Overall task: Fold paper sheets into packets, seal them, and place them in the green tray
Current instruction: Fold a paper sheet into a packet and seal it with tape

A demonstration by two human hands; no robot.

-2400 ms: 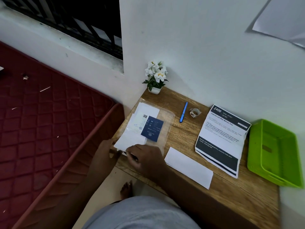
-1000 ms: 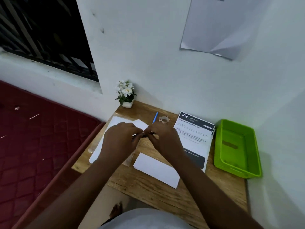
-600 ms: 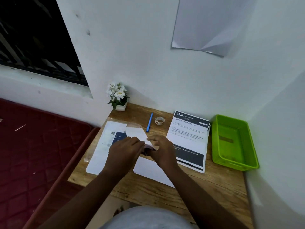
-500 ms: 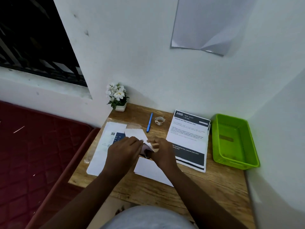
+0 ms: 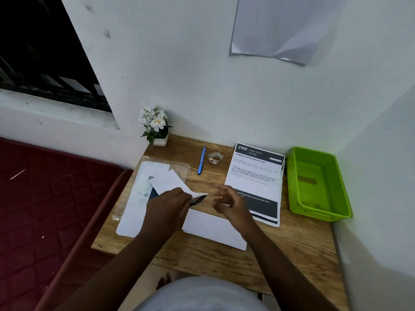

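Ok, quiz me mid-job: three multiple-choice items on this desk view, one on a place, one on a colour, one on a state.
1. Where does the green tray sit on the desk?
A. at its right end
B. beside the flower pot
C. under the folded white sheet

2. What colour is the pen?
A. red
B. blue
C. black

3. What is the left hand doing?
A. resting flat on the desk
B. reaching into the tray
C. holding a white paper

Answers:
1 A, the tray lies by the right-hand wall.
2 B, the pen beside the tape roll is blue.
3 C, its fingers grip the paper's lower edge, while the right hand holds nothing that shows.
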